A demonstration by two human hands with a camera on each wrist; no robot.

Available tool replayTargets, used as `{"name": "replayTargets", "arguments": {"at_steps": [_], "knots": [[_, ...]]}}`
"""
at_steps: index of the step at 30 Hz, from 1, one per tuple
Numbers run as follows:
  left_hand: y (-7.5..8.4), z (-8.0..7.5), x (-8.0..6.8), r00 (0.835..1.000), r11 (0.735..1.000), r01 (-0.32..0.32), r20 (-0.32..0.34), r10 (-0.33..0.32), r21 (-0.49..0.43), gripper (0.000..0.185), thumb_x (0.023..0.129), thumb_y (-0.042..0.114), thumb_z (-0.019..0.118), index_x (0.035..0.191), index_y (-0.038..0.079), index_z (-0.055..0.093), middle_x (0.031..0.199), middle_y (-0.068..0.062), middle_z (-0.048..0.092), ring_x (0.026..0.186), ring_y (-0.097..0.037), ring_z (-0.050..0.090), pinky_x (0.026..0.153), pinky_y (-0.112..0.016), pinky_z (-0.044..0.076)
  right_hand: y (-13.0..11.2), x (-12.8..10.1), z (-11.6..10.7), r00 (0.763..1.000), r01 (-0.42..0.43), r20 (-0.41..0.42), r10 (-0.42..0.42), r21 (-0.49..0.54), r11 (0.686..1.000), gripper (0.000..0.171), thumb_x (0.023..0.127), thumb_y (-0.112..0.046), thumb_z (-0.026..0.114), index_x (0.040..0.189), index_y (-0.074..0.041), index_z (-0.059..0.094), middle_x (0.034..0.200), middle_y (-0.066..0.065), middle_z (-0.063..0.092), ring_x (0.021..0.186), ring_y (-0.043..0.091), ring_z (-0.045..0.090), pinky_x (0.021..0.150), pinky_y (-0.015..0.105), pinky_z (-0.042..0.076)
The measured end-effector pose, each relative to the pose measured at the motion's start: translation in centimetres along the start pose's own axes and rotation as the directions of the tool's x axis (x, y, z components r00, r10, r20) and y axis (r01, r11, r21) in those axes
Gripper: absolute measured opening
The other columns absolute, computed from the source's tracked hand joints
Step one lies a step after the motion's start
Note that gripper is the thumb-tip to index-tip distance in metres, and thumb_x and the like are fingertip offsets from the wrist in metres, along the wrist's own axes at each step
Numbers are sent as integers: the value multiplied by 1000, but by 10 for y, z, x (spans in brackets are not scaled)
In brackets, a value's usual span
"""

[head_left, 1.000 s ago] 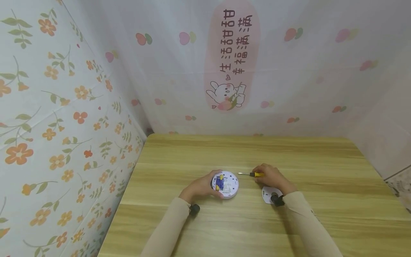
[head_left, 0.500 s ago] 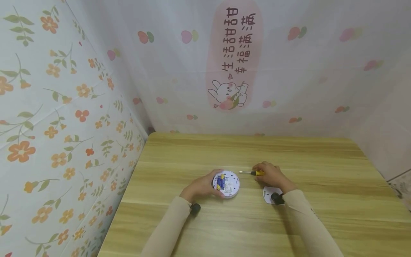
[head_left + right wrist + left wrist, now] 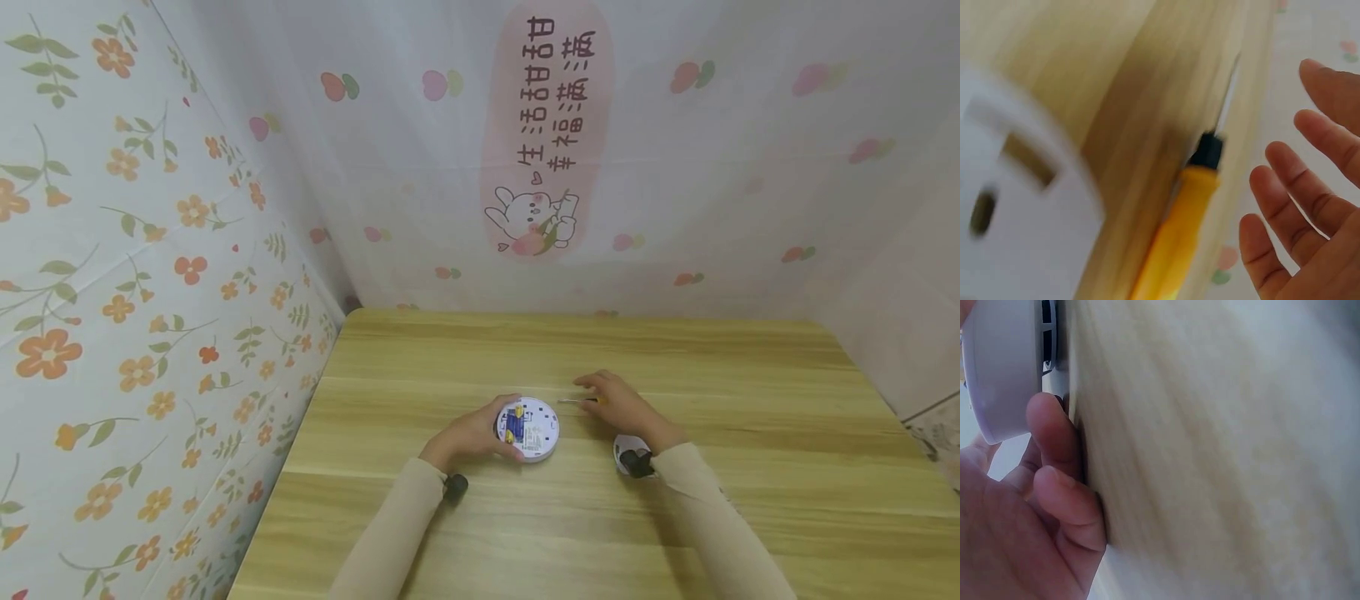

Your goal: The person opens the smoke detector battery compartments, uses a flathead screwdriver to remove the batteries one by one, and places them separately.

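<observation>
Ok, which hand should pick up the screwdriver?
Probably the right hand: it hovers open just above the screwdriver lying on the table, while the left hand grips the round device.

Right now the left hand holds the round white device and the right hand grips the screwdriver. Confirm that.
Not quite. The left hand does hold the device, but the right hand is open, fingers spread, and the screwdriver lies on the table beside it. The right wrist view shows this.
</observation>
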State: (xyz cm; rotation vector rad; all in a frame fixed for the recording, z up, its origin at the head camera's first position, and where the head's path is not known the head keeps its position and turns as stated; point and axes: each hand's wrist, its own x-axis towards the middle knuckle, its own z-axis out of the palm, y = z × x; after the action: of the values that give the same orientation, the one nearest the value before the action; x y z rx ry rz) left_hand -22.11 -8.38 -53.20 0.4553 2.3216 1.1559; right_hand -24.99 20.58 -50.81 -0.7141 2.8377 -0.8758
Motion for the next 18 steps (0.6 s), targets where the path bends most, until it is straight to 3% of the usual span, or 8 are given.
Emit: {"name": "replayTargets", "arguments": {"at_steps": [10,18], "knots": [[-2,0,1,1000,999,22,4,-22,-34,104,65,45,87,149,38,26,146,-3,47,128,-24,47,106,-51,38,-35,7,9,998,55,8,-56,122,991,38,88,-17,69,123,-4,62,115,17,61,96,29,57,81,41,50],[-3,1,1,1000,999,11,11,-11,-40,103,65,48,86,148,38,26,141,0,50,120,-18,51,104,-47,41,-55,14,25,996,53,67,-62,124,991,43,86,-22,73,125,-8,61,112,10,58,96,20,54,82,35,50]]}}
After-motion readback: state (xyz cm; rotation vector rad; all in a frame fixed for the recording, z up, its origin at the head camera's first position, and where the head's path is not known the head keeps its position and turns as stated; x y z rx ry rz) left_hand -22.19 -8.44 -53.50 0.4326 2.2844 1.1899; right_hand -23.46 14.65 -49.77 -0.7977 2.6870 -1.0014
